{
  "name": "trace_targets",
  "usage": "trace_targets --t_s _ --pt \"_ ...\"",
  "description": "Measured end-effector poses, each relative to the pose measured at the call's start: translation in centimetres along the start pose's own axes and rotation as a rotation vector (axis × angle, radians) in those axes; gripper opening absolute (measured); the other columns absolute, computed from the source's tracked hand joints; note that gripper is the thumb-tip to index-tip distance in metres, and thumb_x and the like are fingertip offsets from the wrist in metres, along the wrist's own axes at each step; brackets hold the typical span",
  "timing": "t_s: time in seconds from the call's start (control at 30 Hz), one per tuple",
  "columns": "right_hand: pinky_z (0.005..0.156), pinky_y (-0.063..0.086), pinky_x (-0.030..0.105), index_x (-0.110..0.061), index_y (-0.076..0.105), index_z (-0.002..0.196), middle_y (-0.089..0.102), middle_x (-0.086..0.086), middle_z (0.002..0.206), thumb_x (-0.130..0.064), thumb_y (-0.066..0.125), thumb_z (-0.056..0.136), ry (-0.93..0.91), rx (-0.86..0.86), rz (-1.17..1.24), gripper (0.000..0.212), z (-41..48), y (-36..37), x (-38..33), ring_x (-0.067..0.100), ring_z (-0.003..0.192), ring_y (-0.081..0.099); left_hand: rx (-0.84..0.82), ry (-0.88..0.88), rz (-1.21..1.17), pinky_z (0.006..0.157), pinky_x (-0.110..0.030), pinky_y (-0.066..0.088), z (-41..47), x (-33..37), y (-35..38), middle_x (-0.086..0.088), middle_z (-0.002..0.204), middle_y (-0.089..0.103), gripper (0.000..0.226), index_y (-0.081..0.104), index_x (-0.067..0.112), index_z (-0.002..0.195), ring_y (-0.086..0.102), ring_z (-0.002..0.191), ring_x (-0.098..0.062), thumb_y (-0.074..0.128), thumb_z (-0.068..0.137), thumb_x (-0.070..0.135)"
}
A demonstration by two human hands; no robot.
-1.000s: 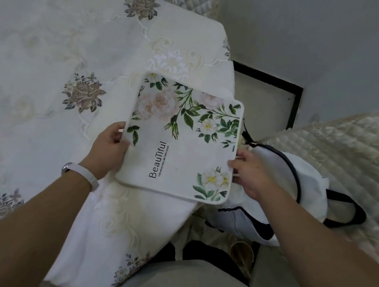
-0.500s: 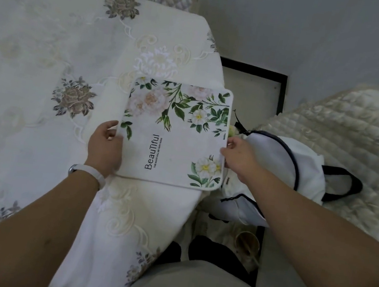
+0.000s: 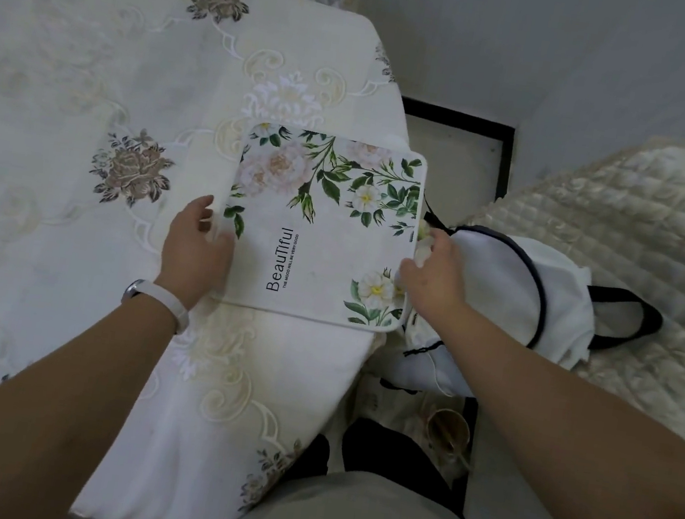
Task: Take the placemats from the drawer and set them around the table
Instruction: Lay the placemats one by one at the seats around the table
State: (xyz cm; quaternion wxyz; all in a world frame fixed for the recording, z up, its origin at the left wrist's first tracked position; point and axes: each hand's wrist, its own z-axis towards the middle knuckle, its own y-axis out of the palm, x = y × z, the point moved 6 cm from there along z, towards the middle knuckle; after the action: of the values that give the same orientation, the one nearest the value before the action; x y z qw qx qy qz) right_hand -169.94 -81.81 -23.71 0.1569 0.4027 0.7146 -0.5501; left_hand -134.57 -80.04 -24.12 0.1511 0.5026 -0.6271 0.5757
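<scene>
While the placemat [image 3: 323, 230] lies between both hands at the right corner of the embroidery-draped table [image 3: 94, 70], the left hand [image 3: 197, 247] grips its left edge, thumb on top. The right hand [image 3: 435, 276] pinches the right edge, which slightly overhangs. Nearly square, round-cornered, soft and flower-printed, it looks almost flat. Neither hand is nearer, and setting it down likely needs only a release.
</scene>
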Motion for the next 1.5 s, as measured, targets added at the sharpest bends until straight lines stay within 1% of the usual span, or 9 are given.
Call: trace_targets --t_s 0.1,0.2,0.3,0.4,0.5,0.7,0.83,1.13,1.5 --pt "0.103 0.034 0.038 -0.009 0.036 0.142 0.037 0.016 0.142 -0.023 0.059 0.087 -0.259 -0.054 -0.322 0.061 -2.5 1.8 -1.7 0.029 0.127 0.037 -0.061 0.254 0.244 0.112 -0.043 0.032 -1.7 0.9 1.2 -0.018 0.143 0.045 0.059 0.044 0.005 0.142 0.041 0.132 -0.032 0.065 0.088 0.015" --pt "0.113 0.024 0.044 -0.013 0.034 0.144 0.022 0.016 0.154 -0.035 0.054 0.091 -0.38 -0.2 -0.517 0.061 -4.5 4.8 -2.3 0.031 0.141 0.021 -0.095 0.28 0.318 0.117 -0.044 0.025 -3.3 0.5 2.7 -0.019 0.15 0.037 0.062 0.043 0.004 0.143 0.031 0.14 -0.033 0.067 0.088 0.017" --pt "0.117 0.009 0.051 -0.019 0.029 0.145 0.01 0.013 0.16 -0.044 0.046 0.093 -0.366 -0.234 -0.643 0.06 -4.7 6.1 -2.1 0.029 0.147 0.005 -0.072 0.25 0.304 0.118 -0.045 0.021 -3.8 0.2 3.1 -0.019 0.153 0.033 0.062 0.043 0.005 0.143 0.026 0.143 -0.033 0.065 0.089 0.024" --pt "0.116 -0.002 0.054 -0.022 0.014 0.153 -0.002 0.009 0.163 -0.053 0.036 0.096 -0.451 -0.317 -0.747 0.069 -4.8 7.4 -1.9 0.029 0.149 -0.006 -0.114 0.397 0.551 0.118 -0.05 0.018 -4.3 0.2 4.2 -0.019 0.157 0.028 0.066 0.042 0.01 0.145 0.021 0.146 -0.036 0.053 0.089 0.044" --pt "0.116 -0.005 0.053 -0.024 0.005 0.155 -0.008 0.007 0.164 -0.059 0.026 0.096 -0.6 -0.371 -0.824 0.072 -4.3 9.0 -2.6 0.029 0.149 -0.009 -0.216 0.497 0.736 0.119 -0.051 0.011 -4.7 -0.3 6.3 -0.008 0.164 0.014 0.07 0.027 0.021 0.154 0.008 0.151 -0.028 0.036 0.094 0.058" --pt "0.118 -0.009 0.048 -0.026 0.002 0.157 -0.007 0.002 0.164 -0.066 0.013 0.094 -0.784 -0.36 -0.835 0.075 0.0 10.7 -5.2 0.023 0.15 -0.009 -0.311 0.616 0.759 0.121 -0.046 0.006 -1.7 2.8 10.2 -0.001 0.164 0.013 0.062 0.022 0.02 0.155 0.005 0.151 -0.02 0.021 0.101 0.05" --pt "0.12 -0.006 0.047 -0.019 0.011 0.156 0.006 0.002 0.165 -0.064 0.016 0.093 -0.8 -0.292 -0.788 0.077 3.7 10.7 -7.0 0.023 0.15 -0.001 -0.273 0.581 0.816 0.121 -0.046 0.004 2.6 4.9 11.8 0.002 0.165 0.007 0.065 0.016 0.02 0.157 0.002 0.152 -0.018 0.016 0.1 0.052" --pt "0.119 -0.003 0.047 -0.026 0.016 0.156 0.007 0.003 0.165 -0.064 0.019 0.094 -0.783 -0.22 -0.747 0.072 11.3 9.2 -9.3 0.026 0.15 0.001 -0.248 0.659 0.899 0.12 -0.05 0.007 10.6 7.7 11.9 0.004 0.165 0.007 0.066 0.009 0.032 0.156 0.003 0.152 -0.02 0.017 0.098 0.063" --pt "0.119 0.001 0.047 -0.028 0.006 0.155 -0.001 0.006 0.165 -0.065 0.018 0.094 -0.656 -0.207 -0.715 0.072 15.1 5.5 -6.8 0.026 0.15 -0.006 -0.132 0.423 0.813 0.12 -0.046 0.006 12.3 5.3 8.1 -0.001 0.166 0.003 0.073 0.006 0.028 0.156 0.0 0.151 -0.022 0.019 0.096 0.067"
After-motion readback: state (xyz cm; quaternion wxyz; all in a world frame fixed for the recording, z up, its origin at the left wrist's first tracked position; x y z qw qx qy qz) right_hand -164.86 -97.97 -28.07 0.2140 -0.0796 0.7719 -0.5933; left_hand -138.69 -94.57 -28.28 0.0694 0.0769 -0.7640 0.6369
